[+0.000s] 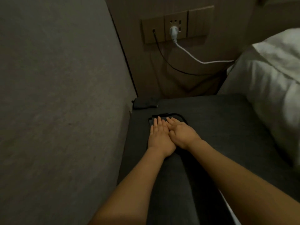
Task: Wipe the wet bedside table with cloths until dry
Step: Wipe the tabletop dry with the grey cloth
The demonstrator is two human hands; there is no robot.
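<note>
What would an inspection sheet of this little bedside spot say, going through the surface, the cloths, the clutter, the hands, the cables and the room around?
Surface: dark grey bedside table; the dim light hides any wetness.
Job's things: dark cloth flat on the table under both hands; second dark cloth bunched in the far left corner, untouched.
Clutter: nothing seen.
Hands: left hand and right hand lie flat, fingers straight, side by side and touching, pressing the cloth.
Cables: white plug in the wall socket panel, its white cable running right toward the bed; black cable sagging from the panel.
Surroundings: grey wall on the left; white bedding on the right.
</note>
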